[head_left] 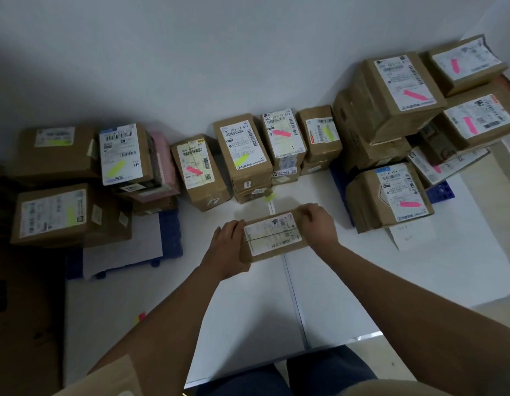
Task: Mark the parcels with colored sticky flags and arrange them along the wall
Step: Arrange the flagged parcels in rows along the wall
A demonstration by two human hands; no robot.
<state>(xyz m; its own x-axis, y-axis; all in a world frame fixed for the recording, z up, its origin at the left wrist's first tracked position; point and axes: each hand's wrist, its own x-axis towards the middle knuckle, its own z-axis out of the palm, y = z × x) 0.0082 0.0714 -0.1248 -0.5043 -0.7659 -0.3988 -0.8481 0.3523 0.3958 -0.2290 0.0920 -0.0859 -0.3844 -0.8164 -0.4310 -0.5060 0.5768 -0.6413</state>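
Observation:
A small brown cardboard parcel (272, 237) with a white shipping label hangs above the white floor, held at both ends. My left hand (229, 247) grips its near left end, and my right hand (319, 224) grips its far right end. No coloured flag shows on its label. Along the white wall stand rows and stacks of parcels with flags: a pink-flagged box (198, 170), a yellow-flagged box (242, 150), another pink-flagged one (282, 138). A pad of pink and yellow sticky flags (140, 317) lies on the floor by my left forearm.
Stacks of flagged parcels stand at left (71, 212) and right (391, 195), on blue plastic pallets (171, 235). A loose yellow flag (270, 197) lies on the floor before the middle row. A large dark carton (22, 310) fills the lower left.

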